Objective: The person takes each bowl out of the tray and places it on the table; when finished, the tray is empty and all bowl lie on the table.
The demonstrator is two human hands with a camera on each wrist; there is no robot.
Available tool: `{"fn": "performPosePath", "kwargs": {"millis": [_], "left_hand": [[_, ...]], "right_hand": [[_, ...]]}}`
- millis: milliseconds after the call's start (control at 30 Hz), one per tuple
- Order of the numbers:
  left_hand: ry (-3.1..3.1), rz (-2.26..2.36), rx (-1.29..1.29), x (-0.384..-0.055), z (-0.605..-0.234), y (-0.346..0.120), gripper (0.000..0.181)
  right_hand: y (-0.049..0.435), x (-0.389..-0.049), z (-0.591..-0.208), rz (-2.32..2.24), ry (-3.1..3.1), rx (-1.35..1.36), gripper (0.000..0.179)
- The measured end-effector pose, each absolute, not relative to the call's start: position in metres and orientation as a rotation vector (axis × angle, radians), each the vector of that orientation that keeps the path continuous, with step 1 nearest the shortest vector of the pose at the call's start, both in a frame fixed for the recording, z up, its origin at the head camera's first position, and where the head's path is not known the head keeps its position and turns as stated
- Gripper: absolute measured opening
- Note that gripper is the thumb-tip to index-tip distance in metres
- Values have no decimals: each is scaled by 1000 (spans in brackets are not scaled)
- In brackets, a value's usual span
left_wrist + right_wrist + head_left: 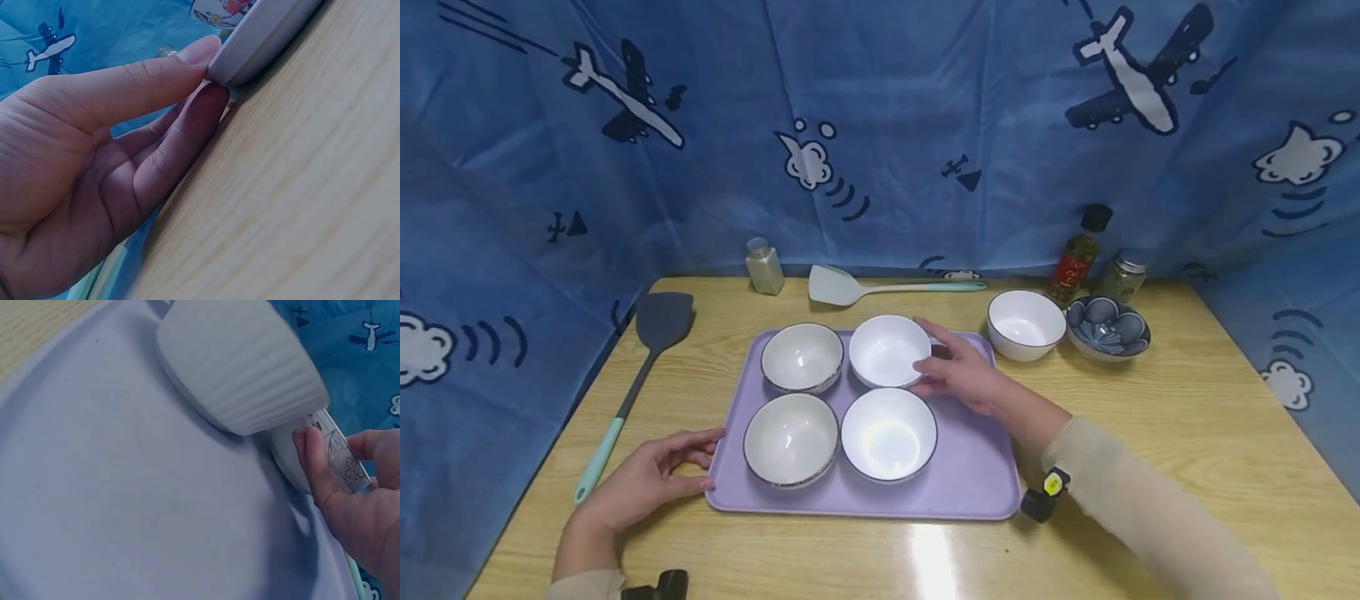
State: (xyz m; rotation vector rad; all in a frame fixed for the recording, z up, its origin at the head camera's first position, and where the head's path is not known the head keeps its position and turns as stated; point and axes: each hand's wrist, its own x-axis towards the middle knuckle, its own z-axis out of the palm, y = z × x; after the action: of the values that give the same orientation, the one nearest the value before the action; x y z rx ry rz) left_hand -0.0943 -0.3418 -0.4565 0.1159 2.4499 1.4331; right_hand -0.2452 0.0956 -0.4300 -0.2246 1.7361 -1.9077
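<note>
A lilac tray [970, 467] carries two cream bowls on its left, one at the back [802, 358] and one in front [792, 440]. To their right are two white bowls, the front one [889, 435] with ridged sides [237, 362] and the back one [889, 350] with a leaf-patterned wall [347, 459]. My left hand [658, 475] pinches the tray's left edge, thumb [137, 87] at the rim and a fingertip beneath. My right hand [966, 375] holds the back white bowl by its right side, fingers spread along the wall.
Right of the tray stand another white bowl [1027, 325] and a dark-patterned bowl [1108, 329], with an oil bottle [1072, 262] and a lidded jar [1122, 275] behind. A pale spatula [842, 287] and shaker [765, 268] lie behind the tray; a dark spatula [662, 321] lies left.
</note>
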Motion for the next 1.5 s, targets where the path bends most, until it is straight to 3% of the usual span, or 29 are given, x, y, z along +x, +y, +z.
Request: {"fn": "performPosePath", "kwargs": {"millis": [567,1000,1500], "left_hand": [[2442,1432,115,-93,-456,-342,68],[2453,1438,127,-95,-457,-344,68],[2434,1478,144,-96,-458,-344,67]], "right_hand": [[141,-224,-386,-1915,1887,-337,81],[208,-197,-372,-1713,2027,-402,81],[284,-196,-388,-1636,1974,-373,77]]}}
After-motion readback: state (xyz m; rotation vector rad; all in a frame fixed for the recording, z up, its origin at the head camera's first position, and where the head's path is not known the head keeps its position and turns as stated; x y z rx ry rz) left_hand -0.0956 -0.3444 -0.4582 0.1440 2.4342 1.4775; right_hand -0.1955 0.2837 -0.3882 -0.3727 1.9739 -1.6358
